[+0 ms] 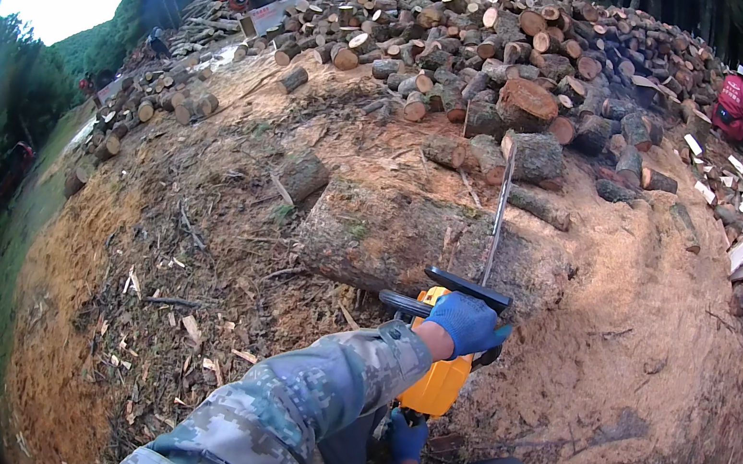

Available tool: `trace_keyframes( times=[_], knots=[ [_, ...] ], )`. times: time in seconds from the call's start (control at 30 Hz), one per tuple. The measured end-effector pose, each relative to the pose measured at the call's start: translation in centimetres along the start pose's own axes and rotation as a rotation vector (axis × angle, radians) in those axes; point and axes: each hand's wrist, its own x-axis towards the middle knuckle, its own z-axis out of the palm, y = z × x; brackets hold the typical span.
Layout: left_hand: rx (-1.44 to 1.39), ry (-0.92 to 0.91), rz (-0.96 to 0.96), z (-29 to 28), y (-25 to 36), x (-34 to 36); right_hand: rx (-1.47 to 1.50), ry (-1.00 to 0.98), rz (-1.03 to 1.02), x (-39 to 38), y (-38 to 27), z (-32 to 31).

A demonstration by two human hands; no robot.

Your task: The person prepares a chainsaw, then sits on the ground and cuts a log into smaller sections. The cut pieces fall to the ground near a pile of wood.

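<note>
My left arm, in a camouflage sleeve, reaches forward from the lower edge, and its blue-gloved left hand (466, 323) is closed over the top of the yellow chainsaw body (437, 383). My blue-gloved right hand (406, 436) grips below the saw's rear, wrist bent upward.

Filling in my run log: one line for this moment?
left blue-gloved hand: grips yellow chainsaw front handle | right gloved hand: rear handle | bar on big log

Blue gloves on hands (466, 323), yellow-orange chainsaw (438, 379) w/ black handle, camo sleeve (284, 413), brown log (390, 235).
</note>
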Motion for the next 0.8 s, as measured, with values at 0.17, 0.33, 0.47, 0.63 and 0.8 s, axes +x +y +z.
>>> trace_keyframes(
  times=[0.17, 0.33, 0.47, 0.63, 0.8],
  knots=[
    [0.008, 0.014, -0.009, -1.2, -0.5, 0.3, 0.029, -0.031, 0.114, -1.3, -2.0, 0.5],
    [0.025, -0.005, -0.025, -1.9, -0.7, 0.3, -0.003, -0.04, 0.083, -2.1, -2.9, 0.3],
    [0.036, 0.03, -0.002, -1.1, -0.7, 0.3, -0.016, -0.042, 0.111, -3.0, -3.3, 0.2],
    [0.047, 0.02, 0.024, -0.5, -0.3, 0.5, -0.194, 0.044, 0.008, 0.1, 1.0, -0.2],
    [0.078, -0.004, 0.007, 1.2, -0.9, 0.0, -0.241, 0.063, 0.048, -0.3, 0.9, -0.1]
  ],
)
